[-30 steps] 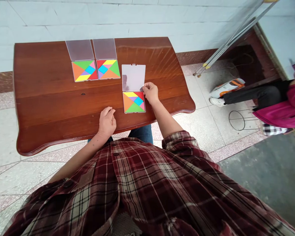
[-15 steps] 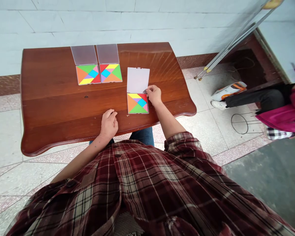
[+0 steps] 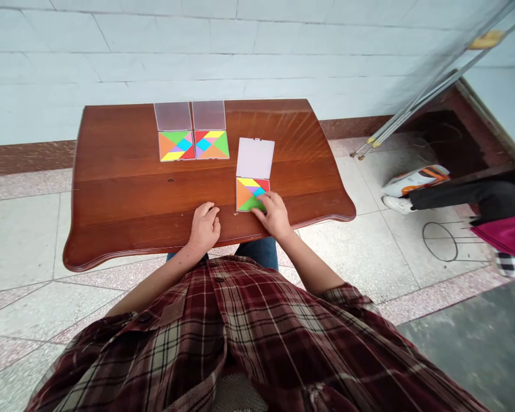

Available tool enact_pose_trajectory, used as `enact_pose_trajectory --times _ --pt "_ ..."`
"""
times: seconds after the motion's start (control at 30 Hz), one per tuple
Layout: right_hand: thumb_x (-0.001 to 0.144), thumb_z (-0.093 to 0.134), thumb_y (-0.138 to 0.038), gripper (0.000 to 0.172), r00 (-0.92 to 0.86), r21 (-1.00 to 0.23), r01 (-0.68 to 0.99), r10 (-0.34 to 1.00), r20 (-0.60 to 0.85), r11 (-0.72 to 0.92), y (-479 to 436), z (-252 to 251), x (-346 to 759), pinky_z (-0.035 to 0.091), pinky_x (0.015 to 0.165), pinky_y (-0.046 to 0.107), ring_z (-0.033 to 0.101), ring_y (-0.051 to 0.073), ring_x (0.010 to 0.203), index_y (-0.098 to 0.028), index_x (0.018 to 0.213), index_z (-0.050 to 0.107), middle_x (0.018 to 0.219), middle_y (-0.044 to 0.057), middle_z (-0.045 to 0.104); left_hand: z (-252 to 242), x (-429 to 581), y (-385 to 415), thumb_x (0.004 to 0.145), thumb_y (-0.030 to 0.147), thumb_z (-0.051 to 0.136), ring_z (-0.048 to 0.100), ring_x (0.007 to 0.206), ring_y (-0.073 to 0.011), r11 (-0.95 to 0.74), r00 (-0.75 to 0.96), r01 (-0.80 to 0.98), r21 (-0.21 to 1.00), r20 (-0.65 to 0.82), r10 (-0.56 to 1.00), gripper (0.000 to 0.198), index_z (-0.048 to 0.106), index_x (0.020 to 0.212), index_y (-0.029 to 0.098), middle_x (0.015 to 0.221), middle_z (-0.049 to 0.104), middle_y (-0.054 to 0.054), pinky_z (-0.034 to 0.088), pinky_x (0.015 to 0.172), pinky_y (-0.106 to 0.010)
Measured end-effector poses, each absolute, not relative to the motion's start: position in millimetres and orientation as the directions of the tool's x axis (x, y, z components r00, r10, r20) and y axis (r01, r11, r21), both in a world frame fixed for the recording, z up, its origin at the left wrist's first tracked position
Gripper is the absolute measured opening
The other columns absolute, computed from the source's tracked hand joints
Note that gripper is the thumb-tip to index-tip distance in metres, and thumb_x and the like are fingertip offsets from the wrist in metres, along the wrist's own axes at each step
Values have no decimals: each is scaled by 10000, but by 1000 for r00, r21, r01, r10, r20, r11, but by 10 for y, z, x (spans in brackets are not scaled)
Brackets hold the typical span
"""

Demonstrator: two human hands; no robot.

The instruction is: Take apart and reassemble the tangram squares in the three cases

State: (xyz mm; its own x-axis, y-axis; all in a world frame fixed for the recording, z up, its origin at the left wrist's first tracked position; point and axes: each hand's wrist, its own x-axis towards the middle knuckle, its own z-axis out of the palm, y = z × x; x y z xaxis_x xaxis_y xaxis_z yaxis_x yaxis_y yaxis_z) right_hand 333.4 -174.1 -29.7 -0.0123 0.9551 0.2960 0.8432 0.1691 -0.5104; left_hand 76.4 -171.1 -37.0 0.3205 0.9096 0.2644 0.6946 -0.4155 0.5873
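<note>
The right hand (image 3: pixel 274 214) is half curled, its fingertips (image 3: pixel 261 199) resting on the green triangle (image 3: pixel 252 204) at the lower right of the nearest of three open tangram cases (image 3: pixel 244 194); no firm pinch shows. The left hand (image 3: pixel 205 228) lies just left of that case, loosely curled and holding nothing, near the front edge of a polished wooden table (image 3: pixel 111 194).

That case sits right of centre, its frosted lid (image 3: pixel 255 157) lying flat beyond it. The other two cases, (image 3: pixel 177 146) and (image 3: pixel 212 144), sit side by side at the table's far edge, well apart from both hands – each with its own lid, (image 3: pixel 173 116) and (image 3: pixel 209 114), so three lids in all.

Off the table at right, a seated person's magenta jacket (image 3: pixel 504 234) and black trousers (image 3: pixel 467 200) show – a white shoe (image 3: pixel 397 204) beyond them. Metal poles (image 3: pixel 438 91) lean at upper right.
</note>
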Motion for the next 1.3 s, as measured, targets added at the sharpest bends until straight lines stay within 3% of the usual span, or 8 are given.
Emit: enact_pose_trajectory --times 0.13,0.3,0.47,0.7,0.97,1.3 --pt "922 557 -328 217 -46 -388 909 962 270 152 -1896 -410 3323 473 907 434 596 288 977 -214 1003 723 1093 138 676 -368 775 -1728 873 176 463 566 1237 -304 -421 324 707 567 269 907 302 666 1093 137 1280 616 -172 440 1124 -518" --pt "942 498 -286 245 -13 -340 934 960 281 112 -1687 -437 3411 454 845 417 588 278 922 -224 939 735 1066 132 695 -379 775 -1726 877 174 463 570 1236 -299 -425 325 703 570 275 905 298 665 1093 146 1279 619 -165 453 1115 -525" --pt "933 506 -287 231 -25 -361 922 952 305 139 -1435 -444 3462 467 858 421 578 287 899 -206 909 721 1007 135 703 -396 766 -1723 874 175 465 563 1248 -308 -431 324 699 571 284 902 298 665 1092 137 1282 617 -178 460 1106 -541" --pt "883 454 -137 260 -30 -358 926 967 252 122 -885 -425 3616 470 896 405 550 279 904 -196 900 706 1024 137 687 -411 757 -1718 866 173 473 566 1241 -298 -419 319 695 584 273 908 301 674 1090 167 1281 620 -153 455 1113 -550" --pt "930 464 -172 253 -146 -298 933 970 194 200 -351 -328 3656 448 936 375 553 263 946 -172 951 716 1070 138 690 -421 737 -1718 868 171 470 569 1246 -301 -425 317 692 584 284 905 283 677 1061 168 1276 628 -157 470 1098 -547" --pt "900 530 -116 190 -147 -329 923 973 178 200 104 -180 3535 442 883 339 554 223 918 -182 859 703 1028 111 701 -454 684 -1719 873 185 479 596 1224 -304 -440 313 701 562 313 897 257 676 1037 188 1247 649 -150 494 1076 -555"
